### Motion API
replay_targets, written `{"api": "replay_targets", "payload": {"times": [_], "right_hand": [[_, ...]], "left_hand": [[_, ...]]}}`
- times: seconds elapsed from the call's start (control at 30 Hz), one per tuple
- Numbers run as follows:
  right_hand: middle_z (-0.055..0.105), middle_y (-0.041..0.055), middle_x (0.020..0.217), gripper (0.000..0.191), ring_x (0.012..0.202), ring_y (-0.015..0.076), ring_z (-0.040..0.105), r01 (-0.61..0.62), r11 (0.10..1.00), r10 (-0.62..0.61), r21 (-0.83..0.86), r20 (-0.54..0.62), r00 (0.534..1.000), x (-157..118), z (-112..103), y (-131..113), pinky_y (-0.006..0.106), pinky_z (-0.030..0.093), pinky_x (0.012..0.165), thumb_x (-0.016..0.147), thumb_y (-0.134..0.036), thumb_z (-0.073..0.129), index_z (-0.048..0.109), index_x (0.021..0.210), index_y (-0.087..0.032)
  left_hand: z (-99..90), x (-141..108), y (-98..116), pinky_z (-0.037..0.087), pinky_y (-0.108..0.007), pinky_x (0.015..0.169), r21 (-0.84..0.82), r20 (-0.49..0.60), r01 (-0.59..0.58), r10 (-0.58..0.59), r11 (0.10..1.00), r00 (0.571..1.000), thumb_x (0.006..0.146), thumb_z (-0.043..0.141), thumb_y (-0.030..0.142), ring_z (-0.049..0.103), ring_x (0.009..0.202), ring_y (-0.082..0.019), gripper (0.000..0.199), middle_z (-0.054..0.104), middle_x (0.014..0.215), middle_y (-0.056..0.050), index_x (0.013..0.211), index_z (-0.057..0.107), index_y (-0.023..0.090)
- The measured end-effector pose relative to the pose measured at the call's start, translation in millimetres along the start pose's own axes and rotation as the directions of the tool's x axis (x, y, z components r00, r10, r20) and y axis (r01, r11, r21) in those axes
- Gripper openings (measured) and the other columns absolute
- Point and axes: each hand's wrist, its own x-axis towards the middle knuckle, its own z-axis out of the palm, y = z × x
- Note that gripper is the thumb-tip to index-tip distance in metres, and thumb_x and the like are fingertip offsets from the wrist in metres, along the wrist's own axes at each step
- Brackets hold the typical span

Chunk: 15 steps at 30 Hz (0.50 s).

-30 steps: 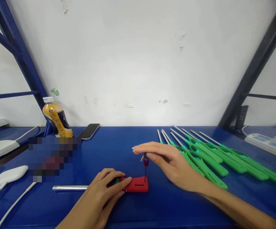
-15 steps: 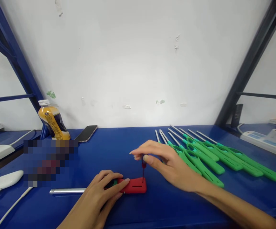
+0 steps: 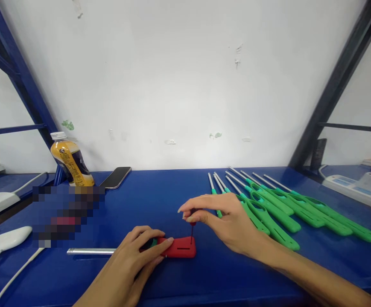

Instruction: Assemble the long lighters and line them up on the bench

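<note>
Red-handled lighter [image 3: 178, 247]: laid flat on the blue desk [image 3: 159, 200], steel tube [image 3: 91, 251] pointing left. Judged light, rigid plastic, smooth and apt to slide; best held across the handle body, as it is now pinned by the left hand [image 3: 137, 256], fingers curled over its trigger end. Small screwdriver [image 3: 192, 228]: stood upright on the handle's right end, red cap pinched between thumb and fingertips of the right hand [image 3: 226, 221]; thin shaft, judged easily tipped. Green lighters [image 3: 278, 213]: a row lying just beyond the right hand. Containers: one capped bottle [image 3: 70, 160] of orange drink, upright at the far left, seemingly near full. Phone [image 3: 116, 177]: face down beside it.
</note>
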Motion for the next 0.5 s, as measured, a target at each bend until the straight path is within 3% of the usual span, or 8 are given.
{"api": "replay_targets", "payload": {"times": [0.13, 0.23, 0.33, 0.43, 0.5], "right_hand": [[0.086, -0.0055, 0.100, 0.019, 0.086, 0.0118, 0.080, 0.004, 0.998, -0.006, -0.062, -0.037, 0.999, 5, -7, -5, 0.021, 0.062, 0.082, 0.100, -0.015, 0.074, 0.085, 0.104, -0.029], [0.086, -0.0047, 0.100, 0.016, 0.088, 0.0141, 0.078, 0.016, 0.993, -0.035, -0.119, -0.156, 0.987, 8, -13, -1, 0.027, 0.062, 0.086, 0.100, -0.019, 0.075, 0.084, 0.105, -0.031], [0.085, -0.0043, 0.095, 0.014, 0.077, 0.0144, 0.074, 0.039, 0.984, -0.083, -0.175, -0.251, 0.964, 10, -14, 6, 0.030, 0.061, 0.081, 0.095, -0.018, 0.081, 0.084, 0.100, -0.030], [0.085, -0.0031, 0.093, 0.010, 0.077, 0.0156, 0.076, 0.075, 0.976, -0.132, -0.204, -0.281, 0.951, 11, -16, 10, 0.030, 0.061, 0.076, 0.092, -0.018, 0.084, 0.083, 0.094, -0.028], [0.085, -0.0015, 0.096, 0.007, 0.086, 0.0178, 0.079, 0.090, 0.970, -0.160, -0.224, -0.317, 0.935, 13, -20, 11, 0.032, 0.063, 0.081, 0.094, -0.019, 0.082, 0.081, 0.094, -0.027]], "left_hand": [[1.3, 2, -3, 0.064, -0.030, 0.097, 0.021, -0.048, -0.049, 0.050, 0.999, 0.998, 0.112, 0.050, 0.024, 0.068, 0.118, -0.021, 0.048, 0.074, 0.135, 0.000, 0.154, 0.057, 0.046], [2.0, 2, -6, 0.064, -0.028, 0.094, 0.032, -0.080, -0.074, 0.076, 0.997, 0.994, 0.112, 0.048, 0.025, 0.070, 0.115, -0.020, 0.047, 0.076, 0.132, 0.000, 0.153, 0.059, 0.045], [1.2, -1, -7, 0.062, -0.027, 0.097, 0.036, -0.104, -0.096, 0.099, 0.995, 0.990, 0.113, 0.048, 0.026, 0.070, 0.119, -0.019, 0.044, 0.076, 0.134, 0.001, 0.151, 0.061, 0.045], [3.2, -4, -6, 0.058, -0.034, 0.107, 0.041, -0.110, -0.087, 0.091, 0.995, 0.990, 0.114, 0.049, 0.025, 0.068, 0.128, -0.020, 0.043, 0.074, 0.139, 0.002, 0.145, 0.065, 0.049], [9.3, -2, -4, 0.057, -0.041, 0.112, 0.043, -0.111, -0.075, 0.079, 0.996, 0.991, 0.113, 0.054, 0.024, 0.067, 0.132, -0.023, 0.043, 0.073, 0.141, 0.002, 0.141, 0.067, 0.053]]}}
